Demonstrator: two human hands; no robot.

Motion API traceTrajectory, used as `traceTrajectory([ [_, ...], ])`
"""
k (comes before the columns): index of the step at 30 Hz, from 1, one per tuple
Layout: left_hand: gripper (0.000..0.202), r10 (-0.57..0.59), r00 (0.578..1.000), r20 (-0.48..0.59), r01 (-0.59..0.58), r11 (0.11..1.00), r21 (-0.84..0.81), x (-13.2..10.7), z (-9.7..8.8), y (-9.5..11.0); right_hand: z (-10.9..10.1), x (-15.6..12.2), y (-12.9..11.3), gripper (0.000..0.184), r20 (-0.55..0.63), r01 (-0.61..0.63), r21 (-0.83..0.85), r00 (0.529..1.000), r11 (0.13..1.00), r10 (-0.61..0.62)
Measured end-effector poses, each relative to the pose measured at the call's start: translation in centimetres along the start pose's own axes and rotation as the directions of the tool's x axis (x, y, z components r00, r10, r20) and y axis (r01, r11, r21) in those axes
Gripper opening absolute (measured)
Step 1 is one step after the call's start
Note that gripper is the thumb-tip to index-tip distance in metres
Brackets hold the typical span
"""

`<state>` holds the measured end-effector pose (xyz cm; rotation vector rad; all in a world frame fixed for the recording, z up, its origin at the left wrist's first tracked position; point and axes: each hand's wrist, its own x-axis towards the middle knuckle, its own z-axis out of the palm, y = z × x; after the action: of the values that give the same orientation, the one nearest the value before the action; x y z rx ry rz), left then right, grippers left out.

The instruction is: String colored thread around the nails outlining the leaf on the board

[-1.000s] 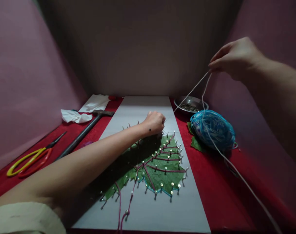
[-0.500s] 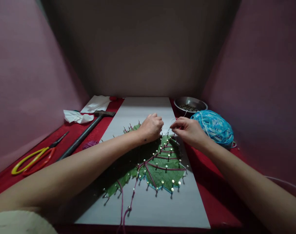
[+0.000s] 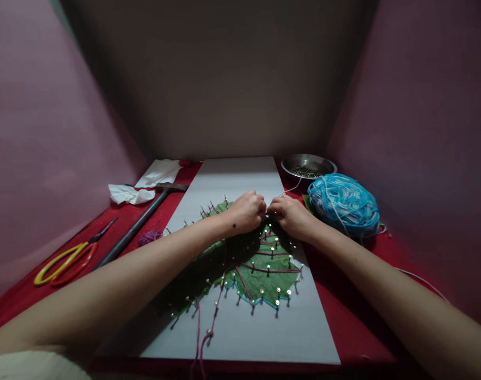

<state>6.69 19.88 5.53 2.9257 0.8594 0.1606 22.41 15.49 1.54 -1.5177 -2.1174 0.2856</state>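
Both hands meet over the far part of a green leaf (image 3: 260, 282) lying on a white board (image 3: 295, 343). Several nails stand around the leaf's edge and along its veins, with purple yarn (image 3: 280, 270) strung on the veins and blue yarn (image 3: 246, 302) along the near edge. My left hand (image 3: 248, 211) is closed in a fist; its fingertips are turned away, so its grip is hidden. My right hand (image 3: 290, 214) pinches a pale strand of yarn (image 3: 291, 188) that trails back toward the metal bowl. The fingertips of both hands nearly touch.
On the right lie a blue-and-white yarn ball (image 3: 345, 206) and a metal bowl (image 3: 285, 168) of nails. At left are a hammer (image 3: 139, 224), scissors (image 3: 76, 264), crumpled tissue (image 3: 131, 194) and a small purple yarn ball (image 3: 149, 237). Red cloth (image 3: 351, 316) covers the table.
My right hand has moved left, up to my left hand. The pale strand's loop by my fingers is no longer seen. My left hand has barely moved; the view has shifted slightly.
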Motion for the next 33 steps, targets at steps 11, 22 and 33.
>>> traceTrajectory([
  [11, 0.018, -0.058, 0.997, 0.059, 0.061, 0.997, -0.041, 2.5, 0.2, -1.5, -0.9, 1.4, 0.4, 0.019, 0.135, -0.092, 0.152, 0.988, 0.984, 0.072],
  [22, 0.013, -0.017, 0.994, -0.107, 0.022, 0.999, 0.040, 2.2, 1.1, -2.9, -0.7, 1.2, 0.2, 0.030, 0.112, -0.131, 0.178, 0.987, 0.975, 0.112],
  [33, 0.011, -0.259, 0.961, 0.096, 0.259, 0.966, 0.017, 4.8, 0.3, -2.2, -1.2, 0.7, -0.3, 0.035, 0.104, -0.041, 0.126, 0.994, 0.991, 0.028],
])
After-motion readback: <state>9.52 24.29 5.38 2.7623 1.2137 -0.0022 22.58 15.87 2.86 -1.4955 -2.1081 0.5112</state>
